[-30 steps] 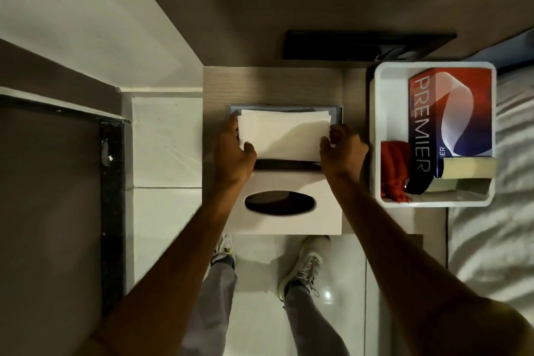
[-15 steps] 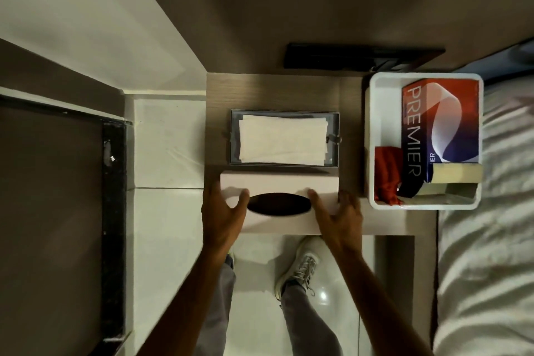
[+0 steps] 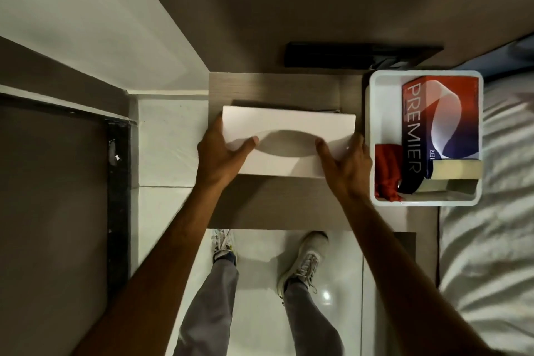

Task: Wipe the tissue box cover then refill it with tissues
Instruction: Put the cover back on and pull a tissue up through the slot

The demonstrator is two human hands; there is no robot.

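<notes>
The white tissue box cover (image 3: 289, 124), with an oval slot in its top, is held over the small wooden bedside table (image 3: 277, 205). My left hand (image 3: 219, 153) grips its left end and my right hand (image 3: 344, 162) grips its right end, thumbs resting beside the slot. The cover hides the dark base tray and the stack of tissues; only a thin dark edge of the tray (image 3: 329, 109) shows behind the cover.
A white bin (image 3: 372, 136) stands at the table's right, holding a red and blue Premier tissue box (image 3: 442, 118), a red cloth (image 3: 387, 170) and a beige sponge (image 3: 456, 169). A bed (image 3: 491, 240) lies to the right. My feet stand on the white floor below.
Both hands let go of the tissue stack in the tray, took hold of the cover at the table's front and carried it back over the tray, which is now hidden.
</notes>
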